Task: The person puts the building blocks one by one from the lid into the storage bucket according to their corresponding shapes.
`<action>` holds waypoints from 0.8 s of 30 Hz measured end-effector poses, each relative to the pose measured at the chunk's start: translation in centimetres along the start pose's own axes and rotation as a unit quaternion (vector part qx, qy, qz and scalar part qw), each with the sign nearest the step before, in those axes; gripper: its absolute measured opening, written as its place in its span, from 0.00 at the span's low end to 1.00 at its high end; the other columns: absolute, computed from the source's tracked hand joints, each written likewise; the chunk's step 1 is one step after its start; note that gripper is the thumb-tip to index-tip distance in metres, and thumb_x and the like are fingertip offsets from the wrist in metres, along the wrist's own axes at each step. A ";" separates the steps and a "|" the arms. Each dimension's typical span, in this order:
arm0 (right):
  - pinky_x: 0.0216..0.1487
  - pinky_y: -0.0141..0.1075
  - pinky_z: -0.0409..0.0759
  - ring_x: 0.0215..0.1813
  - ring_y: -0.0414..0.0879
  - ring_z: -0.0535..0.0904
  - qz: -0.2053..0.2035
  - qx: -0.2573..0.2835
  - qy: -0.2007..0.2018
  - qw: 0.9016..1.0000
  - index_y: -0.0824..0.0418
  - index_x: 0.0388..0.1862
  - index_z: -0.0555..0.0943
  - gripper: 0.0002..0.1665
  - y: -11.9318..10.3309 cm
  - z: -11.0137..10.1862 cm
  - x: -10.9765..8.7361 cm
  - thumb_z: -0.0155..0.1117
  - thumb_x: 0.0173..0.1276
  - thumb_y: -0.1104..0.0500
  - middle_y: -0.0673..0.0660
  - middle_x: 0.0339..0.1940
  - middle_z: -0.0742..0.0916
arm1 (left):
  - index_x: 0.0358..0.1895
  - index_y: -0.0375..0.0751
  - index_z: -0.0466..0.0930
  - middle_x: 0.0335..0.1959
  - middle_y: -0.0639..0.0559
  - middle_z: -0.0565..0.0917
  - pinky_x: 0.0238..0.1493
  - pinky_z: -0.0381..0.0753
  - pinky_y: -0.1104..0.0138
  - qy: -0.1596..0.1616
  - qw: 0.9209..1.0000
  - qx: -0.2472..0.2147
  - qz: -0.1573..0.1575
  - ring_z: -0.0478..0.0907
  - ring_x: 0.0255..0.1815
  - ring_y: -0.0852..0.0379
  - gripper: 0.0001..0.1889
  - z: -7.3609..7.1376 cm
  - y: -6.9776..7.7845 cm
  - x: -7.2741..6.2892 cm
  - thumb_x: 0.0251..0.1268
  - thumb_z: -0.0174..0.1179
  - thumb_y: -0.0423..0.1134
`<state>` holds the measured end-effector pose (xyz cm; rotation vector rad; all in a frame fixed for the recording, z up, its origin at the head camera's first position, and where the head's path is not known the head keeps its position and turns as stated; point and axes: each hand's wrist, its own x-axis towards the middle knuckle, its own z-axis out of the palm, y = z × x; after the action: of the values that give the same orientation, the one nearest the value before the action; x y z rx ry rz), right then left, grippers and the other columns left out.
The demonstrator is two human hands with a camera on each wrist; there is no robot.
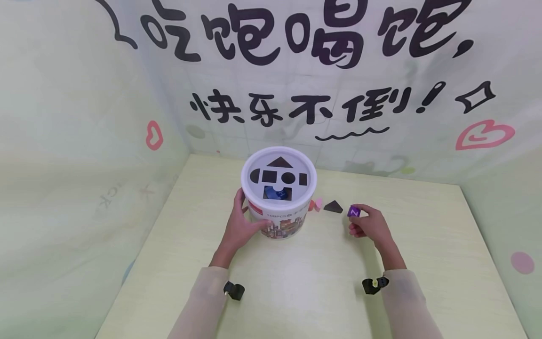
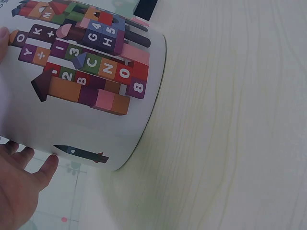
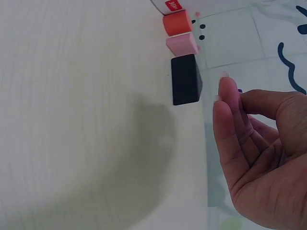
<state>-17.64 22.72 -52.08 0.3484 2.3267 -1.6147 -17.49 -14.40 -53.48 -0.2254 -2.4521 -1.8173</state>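
Note:
A white round bucket (image 1: 277,214) stands upright on the table. Its lid (image 1: 258,193) has cut-outs in several shapes, and a blue block (image 1: 273,194) shows through the front one. My left hand (image 1: 240,227) holds the bucket's left side, thumb on the front and fingers around the far side. Printed coloured blocks cover the wall of the bucket (image 2: 72,120) in the left wrist view. To the right, my right hand (image 1: 372,225) pinches a purple block (image 1: 354,211) marked with a white letter, above the table. In the right wrist view, the fingers mostly hide this block.
Between bucket and right hand, a black triangular block (image 1: 333,207), a pink block (image 3: 182,44) and a red-orange block (image 3: 177,23) lie in a row on the pale wooden table (image 1: 305,292). Printed curtains (image 1: 296,80) hang behind and at both sides.

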 end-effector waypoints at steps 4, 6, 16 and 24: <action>0.30 0.37 0.88 0.23 0.43 0.83 -0.018 -0.013 0.002 1.000 0.67 0.70 0.65 0.31 -1.7 -0.6 -0.5 0.58 0.70 0.65 0.56 0.22 0.85 | 0.76 0.66 0.44 0.76 0.62 0.57 0.71 0.66 0.48 -0.001 1.000 0.000 -0.001 0.50 0.78 0.54 0.62 0.0 0.0 0.0 0.38 0.80 0.53; 0.30 0.36 0.87 0.23 0.43 0.84 -0.031 -0.021 0.001 0.999 0.67 0.71 0.65 0.31 -2.6 -0.8 -0.7 0.59 0.70 0.64 0.56 0.23 0.86 | 0.76 0.66 0.44 0.75 0.62 0.56 0.71 0.65 0.48 -0.002 1.000 0.000 -0.003 0.50 0.78 0.54 0.62 0.0 0.0 0.0 0.38 0.80 0.54; 0.29 0.36 0.87 0.22 0.44 0.84 -0.088 -0.060 0.006 0.994 0.65 0.69 0.68 0.29 -7.3 -1.1 -2.0 0.60 0.69 0.63 0.60 0.24 0.86 | 0.76 0.66 0.44 0.76 0.62 0.55 0.71 0.66 0.49 -0.002 1.000 0.000 -0.002 0.49 0.78 0.54 0.62 0.0 0.4 0.1 0.38 0.79 0.55; 0.30 0.38 0.88 0.23 0.45 0.84 -0.097 -0.075 -0.004 0.992 0.65 0.68 0.69 0.28 -9.9 -0.2 -2.5 0.60 0.69 0.62 0.61 0.25 0.86 | 0.76 0.65 0.44 0.76 0.61 0.56 0.71 0.66 0.48 -0.003 1.000 0.001 -0.005 0.49 0.78 0.53 0.61 0.0 0.3 -0.1 0.39 0.79 0.55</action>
<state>-18.81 19.43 -42.48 0.0832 2.5242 -1.5054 -17.38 -14.34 -53.18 -0.2183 -2.4645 -1.8199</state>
